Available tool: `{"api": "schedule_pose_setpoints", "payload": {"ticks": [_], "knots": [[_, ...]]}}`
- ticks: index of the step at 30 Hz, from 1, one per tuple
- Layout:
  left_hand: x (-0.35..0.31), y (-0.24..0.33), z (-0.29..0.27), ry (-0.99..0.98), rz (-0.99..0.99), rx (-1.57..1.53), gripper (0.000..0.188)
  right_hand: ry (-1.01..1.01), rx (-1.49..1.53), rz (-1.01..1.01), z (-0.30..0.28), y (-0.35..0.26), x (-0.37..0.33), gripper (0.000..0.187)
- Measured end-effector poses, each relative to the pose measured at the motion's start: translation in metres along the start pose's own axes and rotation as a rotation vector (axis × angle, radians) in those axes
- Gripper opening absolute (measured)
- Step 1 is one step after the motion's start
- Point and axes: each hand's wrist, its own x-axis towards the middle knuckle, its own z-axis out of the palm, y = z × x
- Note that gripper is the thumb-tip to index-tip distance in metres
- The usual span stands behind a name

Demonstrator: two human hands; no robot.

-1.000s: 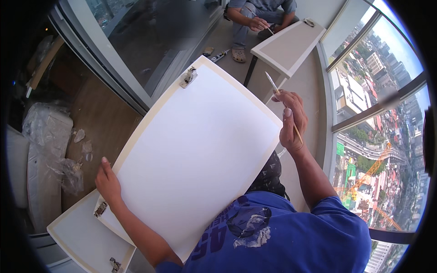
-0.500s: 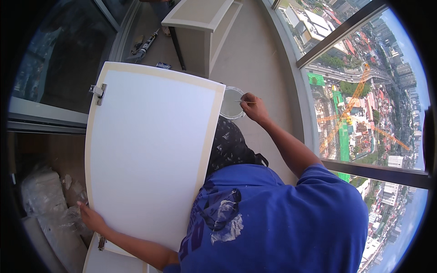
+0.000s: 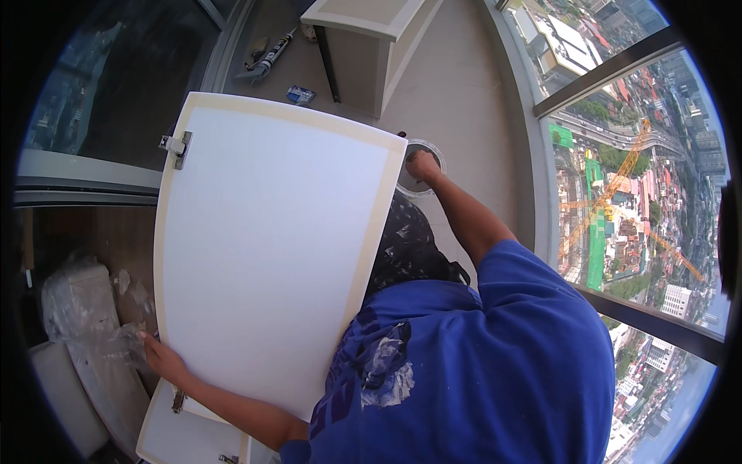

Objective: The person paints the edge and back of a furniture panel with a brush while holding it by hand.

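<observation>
A white cabinet door (image 3: 267, 247) rests against my body, its border lined with cream masking tape and a metal hinge (image 3: 182, 151) at its upper left. My left hand (image 3: 164, 360) is closed round the door's lower left edge, its forearm lying across the surface. To the right of the door stands a round tub (image 3: 441, 157) with a pale rim and greyish contents. My right hand (image 3: 423, 166) is closed over the tub, back upward. The thin paintbrush seen in it a moment earlier is mostly hidden now.
A second taped white panel (image 3: 193, 433) lies at the lower left. Plastic-wrapped pieces (image 3: 85, 301) lean beside my left hand. A taped cabinet (image 3: 363, 58), a sealant gun (image 3: 272, 56) and a small blue packet (image 3: 300, 94) are ahead. Tall windows (image 3: 618, 170) line the right.
My right hand has turned over and reached further across the tub, hiding the paintbrush. The view has shifted slightly; my left hand keeps its place on the door's edge.
</observation>
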Motion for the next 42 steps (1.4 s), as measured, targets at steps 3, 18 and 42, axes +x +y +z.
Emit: {"api": "schedule_pose_setpoints", "payload": {"ticks": [3, 18, 42], "knots": [[-0.001, -0.003, -0.002, -0.007, -0.003, 0.033, 0.080, 0.008, -0.082, 0.009, 0.004, -0.001, 0.011, 0.032], [0.006, -0.008, -0.001, -0.029, -0.014, 0.047, 0.080, -0.035, -0.099, -0.067, 0.050, 0.043, 0.062, 0.035], [0.011, -0.014, 0.002, -0.055, 0.017, -0.014, 0.076, -0.050, 0.487, 0.054, -0.104, 0.012, -0.053, 0.022]]}}
